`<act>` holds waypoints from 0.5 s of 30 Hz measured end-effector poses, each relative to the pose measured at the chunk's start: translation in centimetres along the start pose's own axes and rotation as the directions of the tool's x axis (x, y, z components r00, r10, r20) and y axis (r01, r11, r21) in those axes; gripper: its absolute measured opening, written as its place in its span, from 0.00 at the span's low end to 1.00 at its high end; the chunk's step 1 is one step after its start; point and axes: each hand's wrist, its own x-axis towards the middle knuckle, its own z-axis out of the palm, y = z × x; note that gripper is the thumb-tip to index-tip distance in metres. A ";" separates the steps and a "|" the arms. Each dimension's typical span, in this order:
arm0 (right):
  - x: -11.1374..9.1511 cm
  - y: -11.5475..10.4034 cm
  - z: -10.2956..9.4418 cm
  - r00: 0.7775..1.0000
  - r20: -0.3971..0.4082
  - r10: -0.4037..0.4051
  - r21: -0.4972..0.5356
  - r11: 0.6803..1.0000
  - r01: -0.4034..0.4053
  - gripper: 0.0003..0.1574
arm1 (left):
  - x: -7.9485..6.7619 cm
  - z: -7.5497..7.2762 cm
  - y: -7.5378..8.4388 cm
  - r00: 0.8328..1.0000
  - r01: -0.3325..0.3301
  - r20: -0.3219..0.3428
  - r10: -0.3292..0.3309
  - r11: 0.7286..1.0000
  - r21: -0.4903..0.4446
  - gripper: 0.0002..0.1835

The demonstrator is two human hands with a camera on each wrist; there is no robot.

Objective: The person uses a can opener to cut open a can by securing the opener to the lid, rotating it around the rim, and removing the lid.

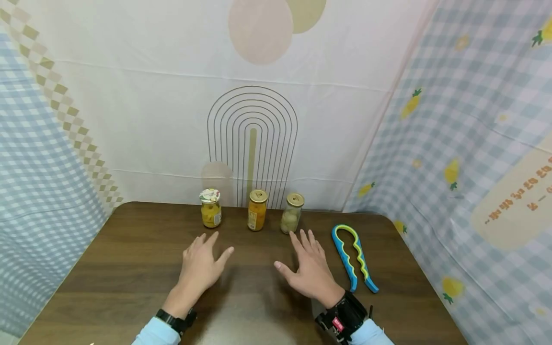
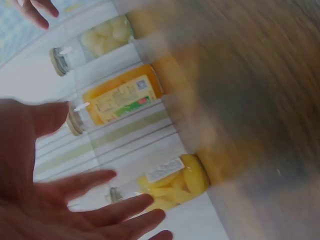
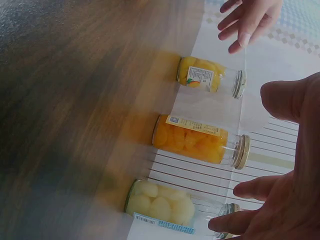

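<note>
Three lidded glass jars stand in a row at the back of the table. On the left is a jar of yellow fruit pieces (image 1: 211, 213) with a patterned white lid. A jar of orange fruit (image 1: 257, 213) with a gold lid is in the middle, its label plain in the left wrist view. To the right stands a jar of pale round fruit (image 1: 290, 219), also gold-lidded. My left hand (image 1: 200, 263) hovers with spread fingers in front of the yellow jar, holding nothing. My right hand (image 1: 311, 268), fingers spread and holding nothing, reaches toward the pale fruit jar.
A blue and green jar opener (image 1: 354, 258) lies on the brown wooden table (image 1: 108, 278), right of my right hand. Behind the table hangs a white patterned cloth (image 1: 164, 124). Checked cloths flank both sides, the right checked cloth (image 1: 431, 191) close to the table's edge.
</note>
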 end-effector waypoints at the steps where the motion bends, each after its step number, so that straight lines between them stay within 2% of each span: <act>1: 0.0 0.0 0.0 1.000 -0.001 0.000 0.002 1.000 0.000 0.57 | 0.3 0.0 -0.2 1.000 0.012 -0.029 -0.012 1.000 -0.007 0.41; 3: 0.0 0.1 -0.1 1.000 -0.002 -0.001 0.003 1.000 0.001 0.56 | 0.8 0.0 -0.6 0.996 0.036 -0.075 -0.038 0.999 -0.028 0.42; 6: 0.0 0.2 -0.2 1.000 -0.002 -0.002 0.004 1.000 0.002 0.56 | 1.5 0.2 -1.4 0.992 0.079 -0.097 -0.085 0.995 -0.056 0.44; 11: 0.0 0.4 -0.3 1.000 0.010 0.001 0.006 1.000 -0.001 0.56 | 2.7 0.7 -2.9 0.986 0.141 -0.080 -0.149 0.984 -0.106 0.51; 15: 0.0 0.6 -0.4 1.000 0.010 0.004 0.008 1.000 -0.004 0.56 | 4.1 0.7 -3.5 0.985 0.150 -0.068 -0.161 0.978 -0.145 0.55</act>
